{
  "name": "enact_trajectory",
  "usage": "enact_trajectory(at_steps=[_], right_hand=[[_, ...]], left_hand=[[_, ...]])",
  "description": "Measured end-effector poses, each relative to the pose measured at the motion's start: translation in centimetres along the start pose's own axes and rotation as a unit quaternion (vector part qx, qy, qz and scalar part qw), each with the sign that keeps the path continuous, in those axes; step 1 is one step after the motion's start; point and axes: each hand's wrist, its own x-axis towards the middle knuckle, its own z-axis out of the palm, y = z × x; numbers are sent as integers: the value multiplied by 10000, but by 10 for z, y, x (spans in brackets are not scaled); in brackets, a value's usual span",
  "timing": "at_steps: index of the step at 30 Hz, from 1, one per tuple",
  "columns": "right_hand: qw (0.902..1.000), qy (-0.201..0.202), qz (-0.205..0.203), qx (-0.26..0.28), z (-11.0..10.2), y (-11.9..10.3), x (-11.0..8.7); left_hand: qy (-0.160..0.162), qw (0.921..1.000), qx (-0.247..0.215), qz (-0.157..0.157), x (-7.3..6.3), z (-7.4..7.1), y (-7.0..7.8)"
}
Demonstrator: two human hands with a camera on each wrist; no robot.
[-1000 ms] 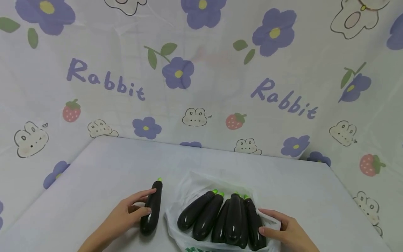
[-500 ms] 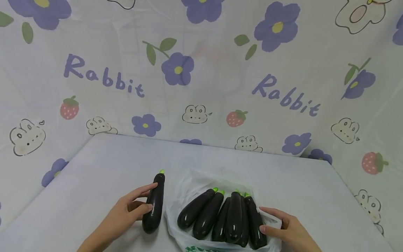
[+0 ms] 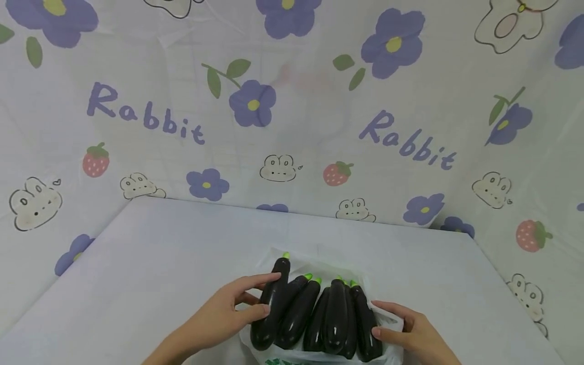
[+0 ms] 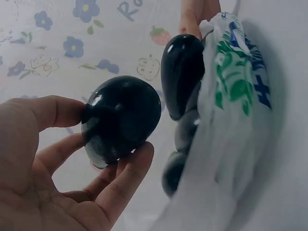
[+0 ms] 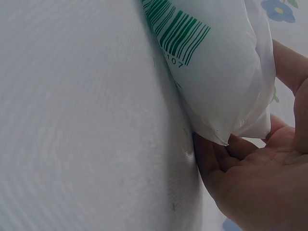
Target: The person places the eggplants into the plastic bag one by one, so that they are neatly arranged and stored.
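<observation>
Between the thumb and fingers of my left hand (image 3: 230, 312) is a dark glossy eggplant (image 3: 272, 304) with a bright green stem end. It is tilted over the left edge of a white plastic bag (image 3: 256, 357), in front of other eggplants (image 3: 298, 314) lying side by side in the bag. The left wrist view shows the held eggplant (image 4: 122, 120) end-on, apart from those in the bag. My right hand (image 3: 417, 329) pinches the bag's right edge; in the right wrist view the plastic (image 5: 226, 91) runs between thumb and fingers.
The bag rests on a white table (image 3: 182, 243) near its front edge. A patterned cloth (image 3: 301, 121) with rabbits, flowers and strawberries hangs behind the table and along its sides. Green and blue print (image 4: 236, 77) marks the bag's outside.
My left hand has lifted the eggplant off the table left of the bag and carried it right, over the bag's left side. The right hand keeps its hold on the bag's edge.
</observation>
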Motion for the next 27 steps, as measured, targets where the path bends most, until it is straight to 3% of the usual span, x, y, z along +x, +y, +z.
enact_trajectory(at_steps=[6, 11, 17, 27], right_hand=[[9998, -43, -50, 205, 1, -1, -2], [9999, 31, 35, 104, 1, -2, -2], [9999, 76, 106, -102, 3, -5, 0], [9989, 151, 305, -328, 3, -6, 1]], left_hand=[[-178, 9995, 113, 233, 24, 14, 10], [-333, 9993, 82, 165, 38, 26, 9], [-389, 9991, -179, 58, 42, 34, 4], [-186, 9995, 130, 205, 42, 39, 2]])
